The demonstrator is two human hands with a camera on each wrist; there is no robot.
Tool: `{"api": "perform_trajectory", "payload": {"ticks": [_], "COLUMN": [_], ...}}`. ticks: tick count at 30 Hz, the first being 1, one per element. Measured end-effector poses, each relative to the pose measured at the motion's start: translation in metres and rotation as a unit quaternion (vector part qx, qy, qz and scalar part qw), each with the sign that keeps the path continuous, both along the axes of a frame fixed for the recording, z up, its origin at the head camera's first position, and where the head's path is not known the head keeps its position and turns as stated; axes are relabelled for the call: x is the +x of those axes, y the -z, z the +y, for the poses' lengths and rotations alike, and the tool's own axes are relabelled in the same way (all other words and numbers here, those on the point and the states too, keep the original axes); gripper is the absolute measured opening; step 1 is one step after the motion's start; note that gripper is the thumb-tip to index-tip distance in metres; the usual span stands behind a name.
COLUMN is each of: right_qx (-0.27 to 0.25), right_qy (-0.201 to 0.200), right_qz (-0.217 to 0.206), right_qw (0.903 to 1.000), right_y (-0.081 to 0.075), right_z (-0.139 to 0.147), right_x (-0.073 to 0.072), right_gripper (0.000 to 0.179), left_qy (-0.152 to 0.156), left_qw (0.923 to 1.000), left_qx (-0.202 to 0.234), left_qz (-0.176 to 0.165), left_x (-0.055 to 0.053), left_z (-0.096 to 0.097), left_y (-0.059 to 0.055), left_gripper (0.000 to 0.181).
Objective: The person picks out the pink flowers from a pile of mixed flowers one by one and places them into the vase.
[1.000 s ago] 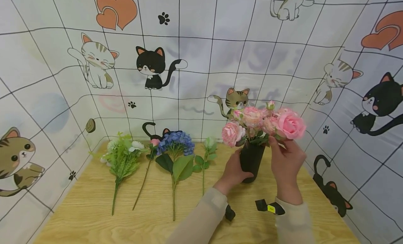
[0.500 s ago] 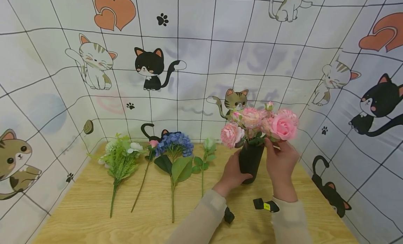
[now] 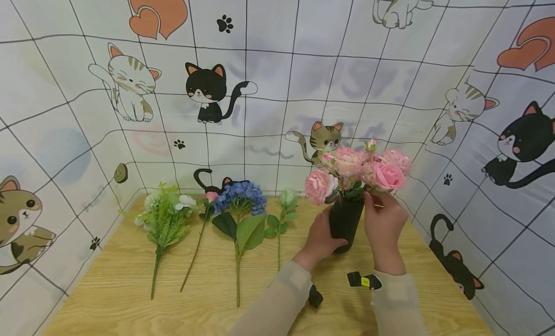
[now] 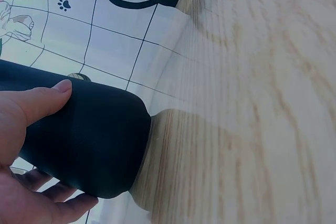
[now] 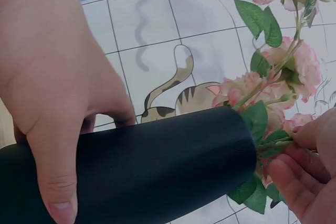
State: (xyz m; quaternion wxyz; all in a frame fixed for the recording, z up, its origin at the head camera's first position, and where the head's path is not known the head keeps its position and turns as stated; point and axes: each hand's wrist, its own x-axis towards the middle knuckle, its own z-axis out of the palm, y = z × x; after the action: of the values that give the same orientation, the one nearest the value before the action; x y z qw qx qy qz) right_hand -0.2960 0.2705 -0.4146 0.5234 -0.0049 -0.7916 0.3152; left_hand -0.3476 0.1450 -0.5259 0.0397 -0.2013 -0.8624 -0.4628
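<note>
A black vase (image 3: 347, 225) stands on the table, tilted slightly in the head view, with several pale pink roses (image 3: 321, 185) in it. My left hand (image 3: 320, 237) grips the lower part of the vase, thumb across its near side; in the left wrist view the thumb (image 4: 47, 100) lies on the dark wall near the base. Just outside the vase mouth, my right hand (image 3: 386, 225) pinches the green stem (image 5: 275, 144) of a brighter pink rose (image 3: 389, 176). That bloom sits at the right of the bunch. The stem's lower end is hidden inside the vase.
Left on the wooden table (image 3: 130, 307) lie a white-and-green spray (image 3: 169, 225), a pink bud on a stem (image 3: 197, 254), a blue hydrangea (image 3: 240, 198) and a pale green rose (image 3: 288, 201). Small black pieces, one yellow-labelled (image 3: 364, 280), are near the wrists. Cat-print cloth (image 3: 269, 85) surrounds the table.
My right hand has shifted left toward the vase, and the bright pink rose has come lower and closer to the other blooms. The left hand keeps its grip on the vase.
</note>
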Motion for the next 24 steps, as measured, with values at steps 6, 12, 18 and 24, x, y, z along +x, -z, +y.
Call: {"api": "perform_trajectory", "payload": {"ticks": [6,12,18,24], "right_qx": [-0.009,-0.009,-0.018,-0.026], "right_qy": [0.006,0.014,0.016,-0.008], "right_qz": [-0.012,-0.024,-0.052,-0.056], "right_qw": [0.9999,0.9996,0.9984,0.9981], "right_y": [0.006,0.012,0.017,0.019], "right_z": [0.002,0.003,0.002,0.008], "right_x": [-0.004,-0.009,-0.014,-0.017], "right_gripper": [0.014,0.012,0.013,0.015], "left_qy": [0.002,0.004,0.007,0.014], "left_qw": [1.0000,0.9997,0.9992,0.9985], "left_qx": [-0.003,-0.014,-0.024,-0.024], "left_qz": [0.004,0.020,0.033,0.047], "left_x": [0.000,0.000,-0.002,-0.003], "left_z": [-0.001,-0.001,-0.002,-0.002], "left_y": [0.000,0.002,0.002,0.003], "left_gripper": [0.103,0.103,0.099,0.101]}}
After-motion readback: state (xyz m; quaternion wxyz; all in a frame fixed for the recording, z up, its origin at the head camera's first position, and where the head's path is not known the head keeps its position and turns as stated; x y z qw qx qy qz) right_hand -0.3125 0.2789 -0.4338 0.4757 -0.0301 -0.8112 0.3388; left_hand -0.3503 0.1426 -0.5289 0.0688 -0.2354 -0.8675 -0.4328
